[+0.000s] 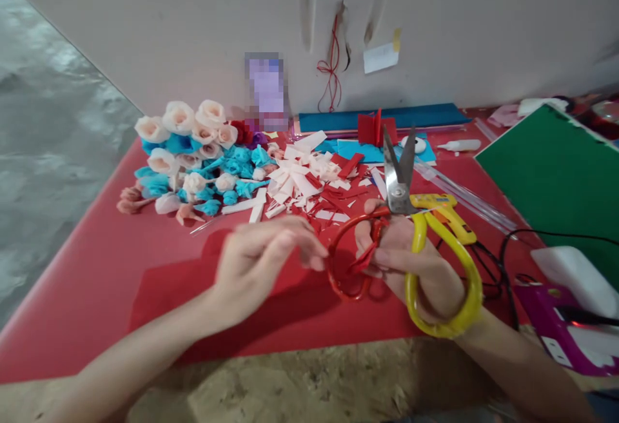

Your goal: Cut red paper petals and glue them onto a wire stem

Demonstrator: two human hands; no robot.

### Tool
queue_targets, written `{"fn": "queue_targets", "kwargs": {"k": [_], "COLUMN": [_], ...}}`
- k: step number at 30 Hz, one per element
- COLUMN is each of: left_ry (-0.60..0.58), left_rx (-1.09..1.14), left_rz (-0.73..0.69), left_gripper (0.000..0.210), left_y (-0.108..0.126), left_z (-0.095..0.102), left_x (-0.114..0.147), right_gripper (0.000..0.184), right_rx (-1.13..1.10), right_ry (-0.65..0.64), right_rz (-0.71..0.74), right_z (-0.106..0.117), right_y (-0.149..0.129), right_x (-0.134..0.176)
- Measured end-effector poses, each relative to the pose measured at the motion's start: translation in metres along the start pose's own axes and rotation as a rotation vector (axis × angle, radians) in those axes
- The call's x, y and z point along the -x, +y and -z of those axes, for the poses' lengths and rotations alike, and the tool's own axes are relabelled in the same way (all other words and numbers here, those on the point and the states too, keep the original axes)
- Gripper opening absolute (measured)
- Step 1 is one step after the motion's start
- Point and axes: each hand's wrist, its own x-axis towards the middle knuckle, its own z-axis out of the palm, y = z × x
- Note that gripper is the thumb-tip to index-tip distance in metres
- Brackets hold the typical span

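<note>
While right hand (pixel 411 262) fingers grip them, scissors (pixel 401 178) upright, blades apart, tips toward wall.

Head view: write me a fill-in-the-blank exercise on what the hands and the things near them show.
1. The right hand holds scissors whose larger handle loop is ____ in colour.
2. The scissor blades stand ____, their tips pointing away from the person.
3. The left hand pinches a small piece of ____ paper next to the right hand.
4. The paper flowers are heaped on the ____ side of the red sheet.

Missing words: yellow; open; red; left
</note>
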Motion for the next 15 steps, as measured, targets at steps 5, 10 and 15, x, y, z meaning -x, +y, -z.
{"fn": "queue_targets", "kwargs": {"k": [5,10,15], "left_ry": [-0.276,-0.241,-0.26], "left_rx": [-0.365,-0.563,-0.448], "left_rz": [-0.111,-0.209,-0.211], "left_gripper": [0.042,0.017,0.021], "left_y": [-0.018,-0.024,-0.026], "left_z": [-0.022,-0.03,-0.029], "left_x": [-0.003,-0.007,-0.009], "right_gripper": [0.03,0.015,0.013], "right_rx": [0.061,0.157,0.386], "right_ry": [0.085,0.097,0.143], "right_rz": [0.025,0.059,0.105], "right_z": [0.003,0.008,0.008], "right_y": [0.004,0.009,0.003], "right_x": [0.001,-0.002,-0.011]}}
